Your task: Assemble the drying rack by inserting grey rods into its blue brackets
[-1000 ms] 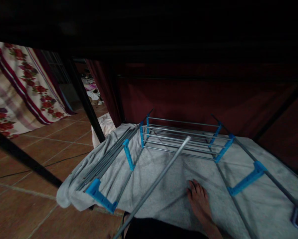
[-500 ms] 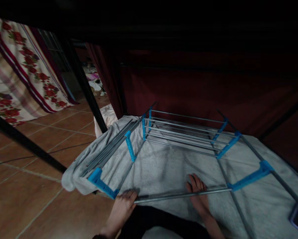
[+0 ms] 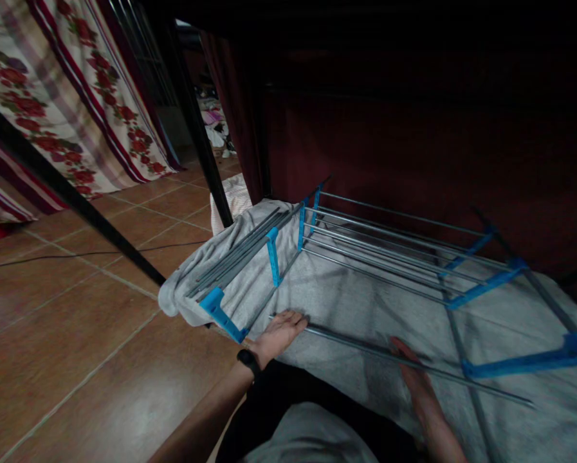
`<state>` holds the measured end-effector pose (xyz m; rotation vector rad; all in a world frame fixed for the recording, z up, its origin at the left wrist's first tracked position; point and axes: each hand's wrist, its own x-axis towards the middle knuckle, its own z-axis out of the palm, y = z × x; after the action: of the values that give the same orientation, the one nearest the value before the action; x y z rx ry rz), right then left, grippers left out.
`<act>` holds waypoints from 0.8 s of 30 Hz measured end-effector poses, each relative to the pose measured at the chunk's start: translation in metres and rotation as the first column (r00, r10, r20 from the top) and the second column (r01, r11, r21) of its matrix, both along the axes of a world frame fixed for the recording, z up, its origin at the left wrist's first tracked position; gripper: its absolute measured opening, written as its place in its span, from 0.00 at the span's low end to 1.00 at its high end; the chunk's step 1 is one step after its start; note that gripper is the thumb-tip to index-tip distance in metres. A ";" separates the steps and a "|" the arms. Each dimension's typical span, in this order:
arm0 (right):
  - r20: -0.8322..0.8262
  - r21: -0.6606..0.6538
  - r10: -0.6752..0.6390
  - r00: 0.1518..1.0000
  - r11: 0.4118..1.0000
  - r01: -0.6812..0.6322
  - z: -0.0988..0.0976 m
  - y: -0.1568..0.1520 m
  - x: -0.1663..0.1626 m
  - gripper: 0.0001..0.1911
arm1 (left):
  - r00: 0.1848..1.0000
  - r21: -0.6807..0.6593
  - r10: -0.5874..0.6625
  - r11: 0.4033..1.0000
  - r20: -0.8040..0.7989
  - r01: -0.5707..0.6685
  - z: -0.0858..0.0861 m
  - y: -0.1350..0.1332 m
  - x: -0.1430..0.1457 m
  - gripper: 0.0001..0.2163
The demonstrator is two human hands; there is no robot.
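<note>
A clothes-drying rack (image 3: pixel 394 241) of thin grey metal rods and blue plastic joints lies flat on a grey towel (image 3: pixel 346 302) spread on the floor. A loose metal rod (image 3: pixel 404 360) lies across the towel in front of it. My left hand (image 3: pixel 277 332), with a black watch on the wrist, is closed over this rod's left end, beside the rack's near-left blue joint (image 3: pixel 220 312). The rod's right end lies just below the blue joint (image 3: pixel 524 363) at the right. My bare foot (image 3: pixel 416 382) rests on the towel under the rod. My right hand is out of view.
Brown tiled floor (image 3: pixel 76 347) lies to the left, crossed by a thin cable. A black slanted frame pole (image 3: pixel 66 193) and an upright one (image 3: pixel 199 135) stand there. A floral curtain (image 3: pixel 61 96) hangs at the back left, and dark red fabric (image 3: pixel 413 141) behind the rack.
The loose rod pointed away from me a second ago and now lies crosswise on the towel. My left hand came into view and closed on its left end. My view has swung left.
</note>
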<state>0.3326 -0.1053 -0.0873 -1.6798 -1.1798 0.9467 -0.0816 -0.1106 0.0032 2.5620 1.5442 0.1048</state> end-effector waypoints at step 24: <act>-0.665 -0.331 -0.238 0.708 0.943 0.006 0.024 -0.029 -0.023 0.20 | 0.999 0.163 -0.009 0.987 -0.045 0.017 -0.029 0.043 -0.001 0.14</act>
<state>0.3091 -0.1346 -0.0629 -1.3793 -0.4044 1.5613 -0.0821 -0.0671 -0.0256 2.7161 1.5963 0.1812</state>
